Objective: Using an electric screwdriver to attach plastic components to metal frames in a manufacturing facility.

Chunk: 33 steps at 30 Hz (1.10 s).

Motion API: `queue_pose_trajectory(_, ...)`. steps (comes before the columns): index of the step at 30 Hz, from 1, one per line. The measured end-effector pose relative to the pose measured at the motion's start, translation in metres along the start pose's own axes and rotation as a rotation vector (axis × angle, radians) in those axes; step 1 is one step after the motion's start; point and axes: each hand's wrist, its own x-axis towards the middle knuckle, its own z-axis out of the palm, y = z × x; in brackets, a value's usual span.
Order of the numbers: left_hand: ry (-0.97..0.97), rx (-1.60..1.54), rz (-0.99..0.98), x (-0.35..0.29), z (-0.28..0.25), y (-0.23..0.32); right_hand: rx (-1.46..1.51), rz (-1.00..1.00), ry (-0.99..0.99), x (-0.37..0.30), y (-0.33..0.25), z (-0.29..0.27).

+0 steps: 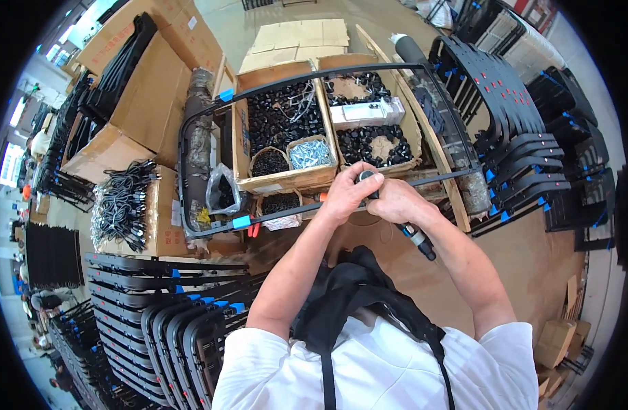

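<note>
A black rectangular tube frame [279,80] with rounded corners lies across open cardboard boxes in front of me. At its near bar, my left hand [349,193] is closed, thumb and fingers pinching a small black rounded part [366,176]. Close beside it, my right hand [399,201] wraps round a dark power screwdriver [419,241], whose rear end sticks out below the hand toward me. The hands nearly touch, and they hide the tool's tip. Blue tape [241,222] marks the frame's near bar on the left.
Black plastic caps fill the left parts box [243,147], with silver screws [309,154] and dark screws [269,162] in small compartments. A white carton [365,113] lies in the right box. Bundled cables [128,205] sit left. Stacked black frames [122,307] stand left; more frames [526,164] stand right.
</note>
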Motion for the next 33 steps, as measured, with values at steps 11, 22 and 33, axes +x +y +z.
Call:
queue_pose_trajectory(11, -0.011, 0.053, 0.102, 0.008, 0.005, 0.001, 0.017, 0.011, -0.002, -0.001, -0.001, -0.006)
queue_pose_trajectory(22, 0.145, 0.274, 0.518, 0.013, -0.029, 0.090, 0.109, -0.082, 0.001, 0.015, -0.073, -0.064)
queue_pose_trajectory(33, 0.415, -0.498, -0.207, 0.013, -0.274, 0.052, -0.115, -0.325, 0.129, 0.196, -0.167, 0.032)
